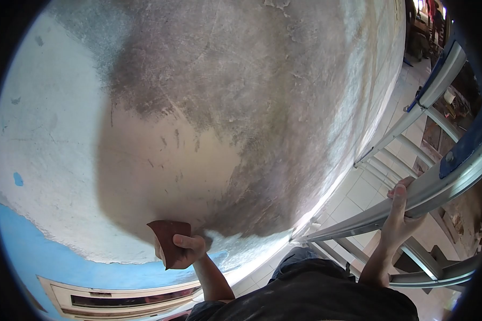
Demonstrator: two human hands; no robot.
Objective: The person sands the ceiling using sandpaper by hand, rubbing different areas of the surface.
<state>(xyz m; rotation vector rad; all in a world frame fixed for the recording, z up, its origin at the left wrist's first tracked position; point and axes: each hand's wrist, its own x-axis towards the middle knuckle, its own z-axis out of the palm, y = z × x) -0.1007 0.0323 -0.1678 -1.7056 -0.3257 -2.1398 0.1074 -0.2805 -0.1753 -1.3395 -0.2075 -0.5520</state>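
Note:
My left hand (pixel 191 249) is closed on a reddish-brown sheet of sandpaper (pixel 167 238), its thumb across the front and the other fingers mostly hidden behind. The sheet is bent, with one corner sticking up, and is held close to a patchy wall (pixel 182 155); I cannot tell whether it touches. Grey rough plaster, a smoother pale patch and whitish areas mark this wall. Over to the right, my right hand (pixel 399 214) is wrapped around the side rail of a metal ladder (pixel 353 222).
Blue paint (pixel 16 224) covers the wall's lower left, beside a framed opening (pixel 118 302). Further ladder rungs and rails (pixel 396 160) spread across the right side, above a tiled floor (pixel 353 200). Wooden pieces and clutter (pixel 455 101) lie beyond the ladder.

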